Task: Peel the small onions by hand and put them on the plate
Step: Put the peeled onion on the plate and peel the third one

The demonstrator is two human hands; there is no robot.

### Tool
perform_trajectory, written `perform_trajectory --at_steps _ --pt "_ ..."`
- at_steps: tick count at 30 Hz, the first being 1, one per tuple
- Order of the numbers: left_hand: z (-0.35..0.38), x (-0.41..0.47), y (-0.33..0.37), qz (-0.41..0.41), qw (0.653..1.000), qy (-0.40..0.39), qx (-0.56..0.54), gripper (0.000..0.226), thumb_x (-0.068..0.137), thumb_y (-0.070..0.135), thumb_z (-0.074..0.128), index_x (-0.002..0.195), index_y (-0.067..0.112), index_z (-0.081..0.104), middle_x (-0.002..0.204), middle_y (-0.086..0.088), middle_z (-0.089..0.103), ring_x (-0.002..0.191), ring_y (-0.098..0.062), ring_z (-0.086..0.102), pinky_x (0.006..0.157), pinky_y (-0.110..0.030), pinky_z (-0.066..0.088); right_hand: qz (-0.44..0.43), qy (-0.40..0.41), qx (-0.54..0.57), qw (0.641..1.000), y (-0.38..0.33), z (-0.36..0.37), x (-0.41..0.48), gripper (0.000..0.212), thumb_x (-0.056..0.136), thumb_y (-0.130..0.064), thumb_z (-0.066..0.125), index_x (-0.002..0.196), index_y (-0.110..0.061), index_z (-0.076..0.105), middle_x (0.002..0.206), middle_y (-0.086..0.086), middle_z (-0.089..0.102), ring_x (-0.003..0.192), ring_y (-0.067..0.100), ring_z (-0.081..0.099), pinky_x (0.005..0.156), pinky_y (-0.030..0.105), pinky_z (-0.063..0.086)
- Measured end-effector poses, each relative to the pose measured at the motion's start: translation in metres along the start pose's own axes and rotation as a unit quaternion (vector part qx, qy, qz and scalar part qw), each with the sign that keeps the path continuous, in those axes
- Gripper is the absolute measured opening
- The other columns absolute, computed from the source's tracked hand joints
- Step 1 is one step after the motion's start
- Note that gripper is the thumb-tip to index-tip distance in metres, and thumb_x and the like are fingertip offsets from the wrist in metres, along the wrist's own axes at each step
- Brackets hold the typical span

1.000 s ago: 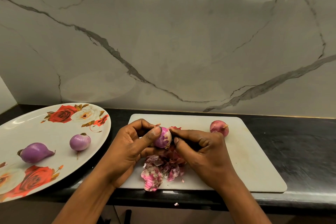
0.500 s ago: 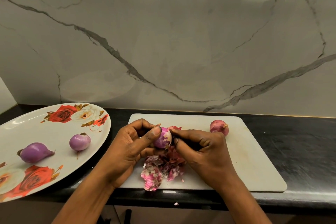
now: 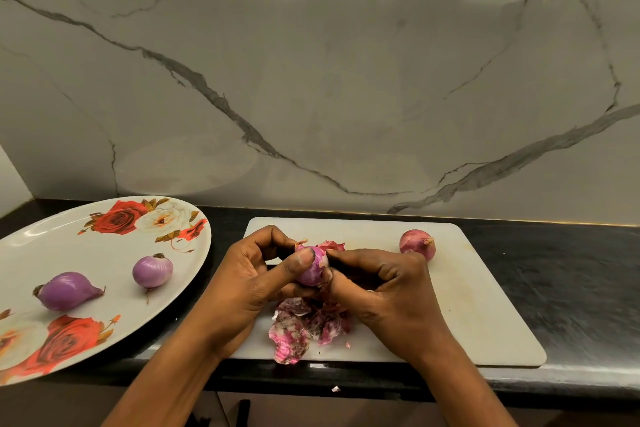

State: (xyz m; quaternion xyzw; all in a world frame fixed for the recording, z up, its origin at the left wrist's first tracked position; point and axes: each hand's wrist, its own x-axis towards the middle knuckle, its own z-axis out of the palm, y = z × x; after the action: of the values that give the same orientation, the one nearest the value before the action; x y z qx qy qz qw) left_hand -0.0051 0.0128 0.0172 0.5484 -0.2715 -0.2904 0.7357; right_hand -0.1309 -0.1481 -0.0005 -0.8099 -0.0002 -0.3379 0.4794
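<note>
My left hand (image 3: pixel 249 281) grips a small, partly peeled purple onion (image 3: pixel 309 274) above the white cutting board (image 3: pixel 485 305), thumb across its top. My right hand (image 3: pixel 384 291) pinches the loose skin at the onion's right side. An unpeeled reddish onion (image 3: pixel 416 243) lies at the board's far edge. Two peeled purple onions, a round one (image 3: pixel 152 271) and a pointed one (image 3: pixel 65 290), lie on the white rose-patterned plate (image 3: pixel 104 253) at the left.
A heap of pink onion skins (image 3: pixel 304 326) lies on the board's near edge below my hands. The board sits on a black counter (image 3: pixel 571 288) against a marble wall. A small skin scrap (image 3: pixel 335 389) lies on the counter's front edge.
My fingers have shifted slightly on the onion; the right fingertips sit closer against its skin. Nothing else has moved.
</note>
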Motion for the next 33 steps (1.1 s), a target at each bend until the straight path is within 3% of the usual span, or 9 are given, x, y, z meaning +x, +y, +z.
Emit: perform_trajectory --at_steps 7,18,25,30,33 --pt "-0.001 -0.001 0.000 0.002 1.000 -0.008 0.008 0.024 0.081 0.013 0.076 0.098 0.002 0.063 0.103 -0.013 0.075 0.101 -0.033 0.077 0.073 -0.038 0.066 -0.004 0.018 -0.007 1.000 0.000 0.000 -0.001 0.028 0.093 -0.038 0.072 0.119 -0.030 0.076 0.110 -0.024 0.078 0.098 -0.002 0.076 0.081 0.019 0.062" --pt "-0.002 -0.001 0.001 -0.002 1.000 -0.010 0.004 0.030 0.077 0.018 0.077 0.099 0.002 0.065 0.103 -0.012 0.074 0.098 -0.032 0.077 0.072 -0.037 0.066 -0.003 0.030 -0.051 0.998 0.011 -0.001 0.000 0.025 0.095 -0.011 0.074 0.118 -0.018 0.081 0.110 -0.012 0.080 0.101 0.002 0.076 0.088 0.026 0.063" --pt "-0.001 0.000 0.002 -0.005 1.000 0.001 -0.005 0.027 0.079 0.014 0.076 0.101 0.002 0.065 0.109 -0.019 0.075 0.101 -0.036 0.077 0.070 -0.035 0.066 0.012 0.023 -0.008 1.000 0.007 -0.001 -0.001 0.031 0.091 -0.030 0.078 0.119 -0.018 0.080 0.111 -0.014 0.080 0.102 0.002 0.076 0.086 0.025 0.064" --pt "-0.004 -0.001 0.001 -0.002 1.000 -0.010 0.000 0.029 0.080 0.015 0.075 0.102 0.000 0.065 0.106 -0.015 0.075 0.098 -0.031 0.077 0.070 -0.033 0.065 0.001 0.026 -0.004 1.000 0.011 -0.002 0.001 0.022 0.093 -0.013 0.078 0.114 -0.017 0.081 0.107 -0.012 0.081 0.098 0.006 0.078 0.084 0.030 0.065" --pt "-0.004 -0.001 0.000 -0.002 1.000 -0.011 0.000 0.025 0.081 0.013 0.075 0.101 0.001 0.066 0.105 -0.014 0.075 0.098 -0.031 0.077 0.071 -0.034 0.065 0.005 0.026 0.001 1.000 0.011 -0.002 0.001 0.022 0.093 -0.017 0.078 0.114 -0.018 0.081 0.107 -0.013 0.081 0.099 0.006 0.078 0.084 0.029 0.065"
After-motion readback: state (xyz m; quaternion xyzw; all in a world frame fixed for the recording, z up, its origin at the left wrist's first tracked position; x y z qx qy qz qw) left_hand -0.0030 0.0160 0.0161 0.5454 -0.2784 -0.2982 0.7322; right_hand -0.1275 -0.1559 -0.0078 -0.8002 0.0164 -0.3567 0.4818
